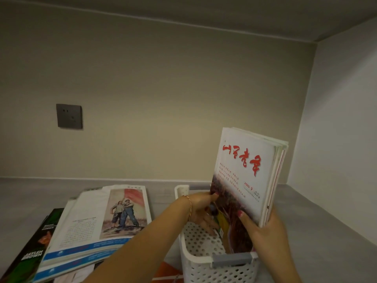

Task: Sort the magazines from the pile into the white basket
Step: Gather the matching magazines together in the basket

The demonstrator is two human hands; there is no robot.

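Note:
Several magazines stand upright in the white perforated basket (204, 262) at the lower right; the front one is a white magazine with red brush lettering (244, 176). My right hand (263, 227) grips the lower right edge of this upright stack. My left hand (202, 211) reaches over the basket and touches the front magazine's lower left edge, thumb on the cover. The pile of magazines (98, 227) lies flat on the counter to the left, topped by one showing a painting of two figures with a red flag.
A dark magazine (34, 248) sticks out under the pile's left side. An orange item (167, 270) lies on the grey counter (306, 221) in front of the basket. A dark wall socket (69, 116) sits on the back wall. A side wall closes the right.

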